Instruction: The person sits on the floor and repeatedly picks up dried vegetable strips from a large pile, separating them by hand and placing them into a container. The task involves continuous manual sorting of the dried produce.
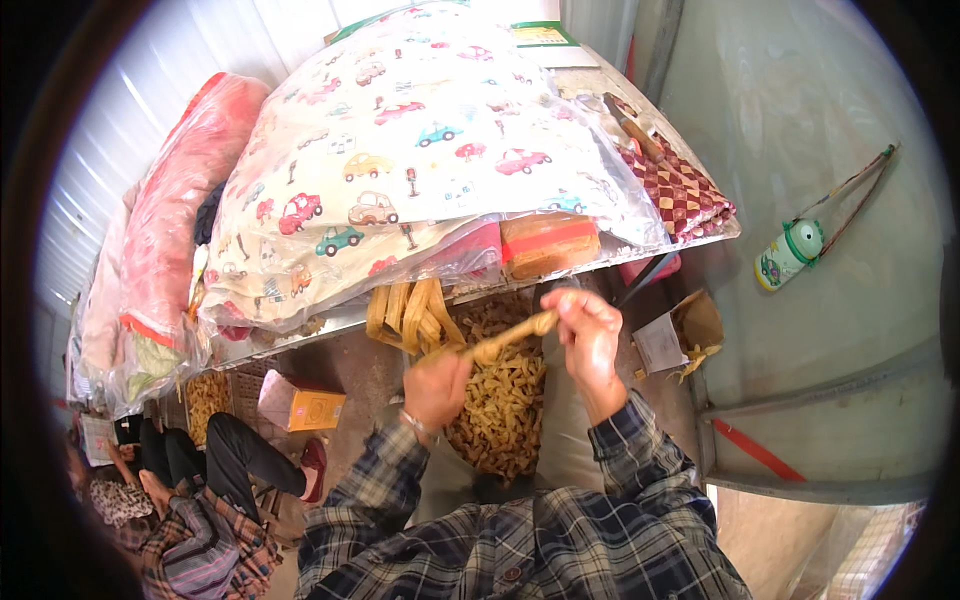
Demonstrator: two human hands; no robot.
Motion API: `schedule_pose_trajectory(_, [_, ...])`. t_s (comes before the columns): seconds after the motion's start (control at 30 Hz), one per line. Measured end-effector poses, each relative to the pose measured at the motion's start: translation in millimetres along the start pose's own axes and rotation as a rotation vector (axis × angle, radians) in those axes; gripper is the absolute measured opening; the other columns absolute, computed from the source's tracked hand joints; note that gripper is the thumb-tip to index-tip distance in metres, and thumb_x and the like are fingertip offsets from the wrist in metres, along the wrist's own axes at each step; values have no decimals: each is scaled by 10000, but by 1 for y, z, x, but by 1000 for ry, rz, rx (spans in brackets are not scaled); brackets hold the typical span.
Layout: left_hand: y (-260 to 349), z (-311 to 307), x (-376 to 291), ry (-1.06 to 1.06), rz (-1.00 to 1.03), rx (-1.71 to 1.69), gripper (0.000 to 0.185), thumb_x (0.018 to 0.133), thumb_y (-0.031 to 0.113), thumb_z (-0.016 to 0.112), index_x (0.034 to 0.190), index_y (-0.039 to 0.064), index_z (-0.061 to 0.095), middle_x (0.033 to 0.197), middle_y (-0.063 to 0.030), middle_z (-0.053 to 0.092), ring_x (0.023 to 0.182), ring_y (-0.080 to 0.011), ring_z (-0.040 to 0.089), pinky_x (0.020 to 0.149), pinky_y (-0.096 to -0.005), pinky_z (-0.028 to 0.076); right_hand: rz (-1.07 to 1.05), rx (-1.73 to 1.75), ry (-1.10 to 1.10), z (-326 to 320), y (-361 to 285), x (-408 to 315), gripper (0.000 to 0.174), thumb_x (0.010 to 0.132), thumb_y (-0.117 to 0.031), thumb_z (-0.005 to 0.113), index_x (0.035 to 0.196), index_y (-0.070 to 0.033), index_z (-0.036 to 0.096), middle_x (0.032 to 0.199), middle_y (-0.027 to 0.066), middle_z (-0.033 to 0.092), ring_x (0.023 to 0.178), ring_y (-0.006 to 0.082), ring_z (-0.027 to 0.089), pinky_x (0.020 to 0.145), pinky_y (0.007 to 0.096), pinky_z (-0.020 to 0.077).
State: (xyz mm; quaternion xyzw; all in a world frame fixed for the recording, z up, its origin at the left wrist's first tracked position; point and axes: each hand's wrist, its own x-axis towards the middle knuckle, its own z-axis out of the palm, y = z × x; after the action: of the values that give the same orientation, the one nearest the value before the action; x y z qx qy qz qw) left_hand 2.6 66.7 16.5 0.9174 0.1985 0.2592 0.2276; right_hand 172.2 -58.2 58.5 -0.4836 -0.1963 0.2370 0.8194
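Note:
My left hand grips one end of a yellowish-brown strip, which looks like dried bean curd or a similar food. My right hand pinches the other end, where the strip thickens into a knot or fold. The strip is stretched slantwise between the two hands. Below it lies a heap of small knotted yellow pieces between my knees. Several long flat strips in loops hang at the table edge, just above my left hand.
A table ahead bears a car-print quilt in plastic, a rolled pink blanket and a knife. Boxes stand on the floor. A green bottle hangs at right. Other people sit at lower left.

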Motion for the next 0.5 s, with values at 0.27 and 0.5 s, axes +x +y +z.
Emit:
schedule_pose_trajectory(0.27, [-23, 29, -8, -241, -323, -369, 331, 887, 302, 480, 774, -2, 545, 546, -98, 452, 482, -200, 442, 489, -354, 371, 303, 288, 316, -29, 91, -10, 109, 838, -143, 577, 855, -38, 600, 713, 26, 584, 525, 115, 481, 468, 220, 363])
schedule_pose_trajectory(0.5, [-97, -65, -203, -239, -683, 375, 294, 859, 333, 480, 868, 70, 612, 778, -174, 599, 712, -342, 583, 624, -426, 460, 476, -662, -43, -55, 107, -66, 448, 872, -236, 539, 1242, -6, 433, 1163, 150, 508, 965, 255, 533, 780, 344, 454])
